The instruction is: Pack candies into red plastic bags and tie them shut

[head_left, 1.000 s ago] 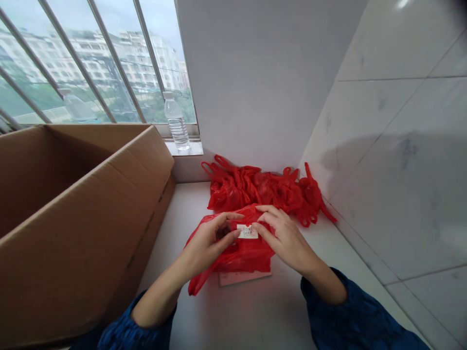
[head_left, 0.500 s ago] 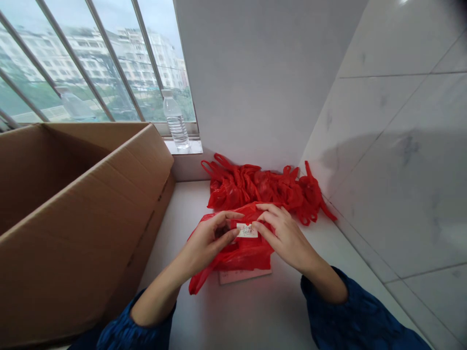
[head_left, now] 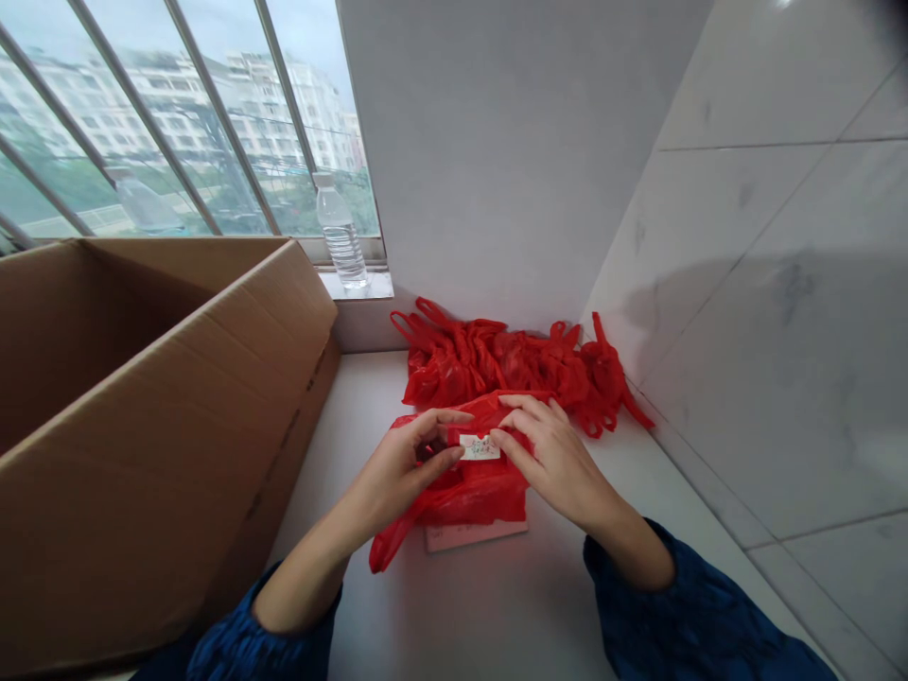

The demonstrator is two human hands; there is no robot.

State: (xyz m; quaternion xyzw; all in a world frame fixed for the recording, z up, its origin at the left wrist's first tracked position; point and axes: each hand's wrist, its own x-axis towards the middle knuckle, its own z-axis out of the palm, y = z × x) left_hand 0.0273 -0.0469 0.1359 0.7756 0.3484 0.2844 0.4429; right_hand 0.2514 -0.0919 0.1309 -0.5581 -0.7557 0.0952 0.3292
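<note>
Pinching the upper fold of a red plastic bag [head_left: 474,494] between thumb and forefinger, the left hand [head_left: 395,475] and the right hand [head_left: 554,463] meet over the middle of the white countertop [head_left: 497,610]. Each hand is closed on the bag. The two thumb tips rest on opposite ends of a small white label [head_left: 480,447], which lies flat on the bag's front and bears writing too small to read. The bag sits on the countertop, partly covering a white card [head_left: 469,537] whose near edge shows beneath it. A heap of red plastic bags [head_left: 497,364] fills the far right corner of the countertop, just behind the hands, against the tiled wall [head_left: 766,312]. A large open cardboard box [head_left: 163,407] stands along the left edge. A clear water bottle [head_left: 341,236] stands upright on the window sill [head_left: 358,287] beyond the far edge.
</note>
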